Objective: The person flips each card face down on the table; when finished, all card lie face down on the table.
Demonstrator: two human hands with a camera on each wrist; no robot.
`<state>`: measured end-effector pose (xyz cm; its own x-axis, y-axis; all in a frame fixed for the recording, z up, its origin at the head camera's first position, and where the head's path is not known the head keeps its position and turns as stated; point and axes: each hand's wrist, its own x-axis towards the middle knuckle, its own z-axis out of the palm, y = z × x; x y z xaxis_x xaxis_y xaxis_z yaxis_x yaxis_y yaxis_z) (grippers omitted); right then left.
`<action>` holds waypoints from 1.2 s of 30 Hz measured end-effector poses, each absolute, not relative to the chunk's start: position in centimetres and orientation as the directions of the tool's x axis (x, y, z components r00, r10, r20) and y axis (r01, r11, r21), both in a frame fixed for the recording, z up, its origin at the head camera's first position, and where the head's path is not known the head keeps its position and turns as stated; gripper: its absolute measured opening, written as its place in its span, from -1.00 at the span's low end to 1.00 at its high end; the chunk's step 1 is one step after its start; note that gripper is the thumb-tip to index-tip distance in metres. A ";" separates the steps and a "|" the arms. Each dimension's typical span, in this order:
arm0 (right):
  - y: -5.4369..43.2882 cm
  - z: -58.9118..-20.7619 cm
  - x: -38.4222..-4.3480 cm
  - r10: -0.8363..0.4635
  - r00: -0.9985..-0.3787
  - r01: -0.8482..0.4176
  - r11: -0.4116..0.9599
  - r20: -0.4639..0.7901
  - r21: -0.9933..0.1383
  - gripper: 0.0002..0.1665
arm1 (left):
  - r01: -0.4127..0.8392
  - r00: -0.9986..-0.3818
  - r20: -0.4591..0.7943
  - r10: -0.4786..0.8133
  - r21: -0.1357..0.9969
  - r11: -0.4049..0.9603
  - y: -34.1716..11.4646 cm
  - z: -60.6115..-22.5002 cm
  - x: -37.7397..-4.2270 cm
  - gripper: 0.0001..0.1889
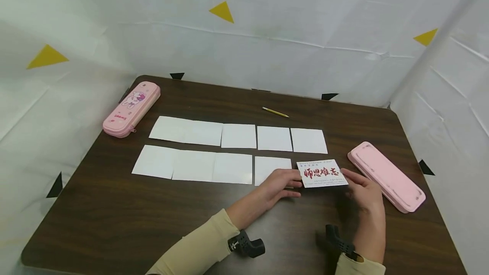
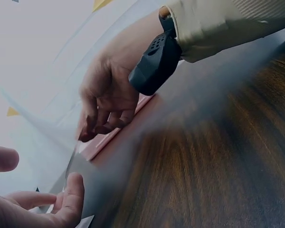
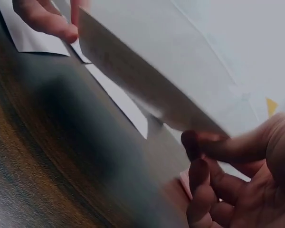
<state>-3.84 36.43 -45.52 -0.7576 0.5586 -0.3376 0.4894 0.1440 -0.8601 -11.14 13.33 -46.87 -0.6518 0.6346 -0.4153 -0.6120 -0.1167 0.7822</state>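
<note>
A white card (image 1: pixel 322 173) with large red Chinese characters and small print is held up over the table at the right end of the near row. My right hand (image 1: pixel 365 191) pinches its right edge between thumb and fingers. From the left, my left hand (image 1: pixel 276 185) reaches to the card's other edge, its fingers extended and fingertips right at that edge. In the left wrist view the left thumb (image 2: pixel 4 158) stands apart from the fingers. The right wrist view shows the card (image 3: pixel 137 76) tilted, clear of the tabletop. Beneath the left hand lies a blank white card (image 1: pixel 269 165), partly covered.
Blank white cards lie in two rows, a far row (image 1: pixel 238 136) and a near row (image 1: pixel 195 165). A yellow pencil (image 1: pixel 276 112) lies behind them. One pink pencil case (image 1: pixel 131 109) sits at the far left, another pink case (image 1: pixel 386 177) beside my right hand. White sheeting (image 1: pixel 267 54) surrounds the table.
</note>
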 end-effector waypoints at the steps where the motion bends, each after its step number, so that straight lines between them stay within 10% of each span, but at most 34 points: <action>1: 36.6 -45.4 -3.7 0.556 -0.762 0.480 0.138 -0.333 -0.867 -0.69 | -0.609 -0.649 -0.413 0.639 0.785 -0.111 13.3 -46.8 -11.1 -0.55; 14: 35.4 -45.0 -4.2 0.664 -0.719 0.277 0.005 -0.204 -0.961 -0.84 | -0.411 -0.711 -0.270 0.649 0.909 -0.073 13.2 -46.0 -10.1 -0.49; 22: 34.9 -45.8 -4.9 0.689 -0.707 0.403 0.204 -0.161 -0.892 -0.53 | -0.342 -0.731 -0.243 0.637 0.939 -0.033 13.7 -46.3 -10.2 -0.44; 36: 33.9 -46.8 -5.3 0.693 -0.695 0.573 0.371 -0.193 -0.731 -0.59 | -0.417 -0.695 -0.346 0.630 0.908 0.040 13.3 -46.7 -10.5 -0.36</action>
<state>-5.34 33.87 -46.75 -0.6945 0.6932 -0.1927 0.5727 0.3705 -0.7313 -10.47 13.35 -46.69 -0.6949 0.6303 -0.3463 -0.4167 0.0396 0.9082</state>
